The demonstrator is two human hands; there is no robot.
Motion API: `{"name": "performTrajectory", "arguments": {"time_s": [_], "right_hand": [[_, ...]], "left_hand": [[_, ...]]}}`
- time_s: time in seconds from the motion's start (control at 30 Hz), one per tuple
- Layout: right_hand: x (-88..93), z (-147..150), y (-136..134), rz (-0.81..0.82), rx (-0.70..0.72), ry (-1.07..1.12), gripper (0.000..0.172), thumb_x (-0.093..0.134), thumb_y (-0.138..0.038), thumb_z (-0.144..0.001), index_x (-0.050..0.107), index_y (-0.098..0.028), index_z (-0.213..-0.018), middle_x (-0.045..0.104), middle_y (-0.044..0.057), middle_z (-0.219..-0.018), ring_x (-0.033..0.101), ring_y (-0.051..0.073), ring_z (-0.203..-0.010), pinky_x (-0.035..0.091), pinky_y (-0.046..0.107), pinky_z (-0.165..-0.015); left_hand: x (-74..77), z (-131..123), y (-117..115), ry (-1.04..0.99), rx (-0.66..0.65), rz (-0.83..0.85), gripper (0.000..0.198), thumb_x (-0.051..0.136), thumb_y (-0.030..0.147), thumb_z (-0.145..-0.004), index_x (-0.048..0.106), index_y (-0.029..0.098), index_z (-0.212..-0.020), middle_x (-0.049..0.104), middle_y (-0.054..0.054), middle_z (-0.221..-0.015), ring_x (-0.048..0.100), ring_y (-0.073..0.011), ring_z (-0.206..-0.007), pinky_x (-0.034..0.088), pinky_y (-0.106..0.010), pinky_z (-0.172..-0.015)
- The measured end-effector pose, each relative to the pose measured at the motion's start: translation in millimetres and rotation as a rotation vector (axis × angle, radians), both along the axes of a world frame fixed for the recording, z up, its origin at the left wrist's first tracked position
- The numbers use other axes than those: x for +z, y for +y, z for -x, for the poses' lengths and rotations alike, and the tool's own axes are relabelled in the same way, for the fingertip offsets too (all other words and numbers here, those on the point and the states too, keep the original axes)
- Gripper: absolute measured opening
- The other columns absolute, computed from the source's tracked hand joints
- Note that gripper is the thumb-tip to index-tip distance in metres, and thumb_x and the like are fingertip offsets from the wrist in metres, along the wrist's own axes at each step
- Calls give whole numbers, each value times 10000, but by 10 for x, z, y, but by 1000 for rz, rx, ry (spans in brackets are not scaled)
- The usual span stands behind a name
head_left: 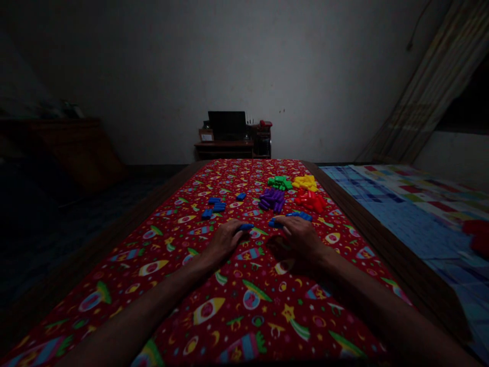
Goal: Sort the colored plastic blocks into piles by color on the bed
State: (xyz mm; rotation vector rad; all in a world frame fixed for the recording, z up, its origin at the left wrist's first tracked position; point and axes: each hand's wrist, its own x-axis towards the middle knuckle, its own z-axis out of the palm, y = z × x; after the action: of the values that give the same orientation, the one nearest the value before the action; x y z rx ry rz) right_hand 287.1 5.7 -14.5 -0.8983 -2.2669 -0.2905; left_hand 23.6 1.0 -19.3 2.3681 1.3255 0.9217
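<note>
Over a red cloth printed with rockets, my left hand (pixel 228 237) is closed, with a small blue plastic piece (pixel 246 226) at its fingertips. To its right, my right hand (pixel 301 234) has its fingers closed on another blue plastic piece (pixel 272 223). Just beyond the right hand lie more blue pieces (pixel 304 216), partly hidden by it. A few loose blue pieces (pixel 214 205) rest beyond the left hand, and a single one (pixel 241 196) lies farther off. The dim light hides the exact shape of the pieces.
Separate piles of purple (pixel 272 200), green (pixel 280 182), yellow (pixel 304 183) and red pieces (pixel 310 201) lie on the right half of the cloth (pixel 244 306). A dark monitor (pixel 227 125) stands on a desk against the far wall. Checked bedding (pixel 397 219) spreads at right.
</note>
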Motion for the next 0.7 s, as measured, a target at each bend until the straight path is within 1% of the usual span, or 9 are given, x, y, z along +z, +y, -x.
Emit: {"name": "performTrajectory", "arguments": {"time_s": [0.07,0.17,0.27,0.37,0.43,0.53,0.6,0.63,0.7], "right_hand": [[75,-179,63,2,-123,-21,323,427,-67,-856,651,-164,-1068,715,102,-1037,655,200,-932,486,332,-849],[136,-365,122,82,-291,-118,271,487,-113,-835,655,-151,-1044,708,124,-1039,654,227,-890,480,342,-801],[136,-402,129,141,-331,-219,192,555,-147,-797,668,-154,-952,708,117,-961,649,228,-837,477,333,-782],[119,-355,109,87,-336,-166,154,538,-104,-794,665,-155,-864,701,125,-929,643,237,-872,477,357,-835],[108,-284,74,44,-293,-67,199,500,-83,-806,661,-158,-896,695,133,-987,638,245,-923,486,378,-851],[75,-88,-34,34,-100,39,281,454,-107,-856,634,-176,-1060,690,111,-1057,638,221,-967,508,357,-836],[36,82,-127,41,27,18,289,475,-167,-893,600,-185,-1153,689,104,-1075,641,204,-967,512,328,-821],[16,161,-169,46,61,-21,286,497,-195,-901,592,-185,-1171,697,101,-1049,648,198,-939,511,314,-803],[-8,265,-220,63,67,-120,252,534,-208,-898,608,-178,-1136,714,84,-929,659,185,-826,499,285,-736]], "left_hand": [[16,8,0,-5,17,2,219,512,295,-897,685,203,-995,655,-53,-965,625,-186,-868,493,-296,-783],[34,5,-18,33,3,-31,224,526,324,-894,698,220,-995,613,-45,-963,605,-174,-853,481,-274,-754],[42,1,-39,79,9,-38,228,518,314,-901,706,220,-989,584,-42,-924,583,-168,-809,466,-269,-720],[46,1,-42,66,30,-22,218,528,288,-892,708,214,-991,578,-40,-892,580,-167,-780,464,-270,-704],[41,-14,-34,25,37,-12,209,533,252,-878,706,208,-987,596,-41,-897,593,-168,-797,472,-275,-727],[8,-86,-36,-47,14,10,195,545,216,-853,698,201,-972,643,-43,-933,616,-178,-857,485,-289,-782],[-27,-164,-64,-74,-31,20,188,564,218,-840,690,202,-980,669,-42,-945,624,-182,-882,490,-296,-802],[-43,-206,-85,-82,-53,26,188,575,219,-834,685,201,-985,678,-41,-950,628,-181,-887,493,-296,-807],[-57,-274,-131,-86,-86,41,188,591,222,-826,677,199,-991,688,-42,-952,636,-179,-884,498,-295,-813]]}}
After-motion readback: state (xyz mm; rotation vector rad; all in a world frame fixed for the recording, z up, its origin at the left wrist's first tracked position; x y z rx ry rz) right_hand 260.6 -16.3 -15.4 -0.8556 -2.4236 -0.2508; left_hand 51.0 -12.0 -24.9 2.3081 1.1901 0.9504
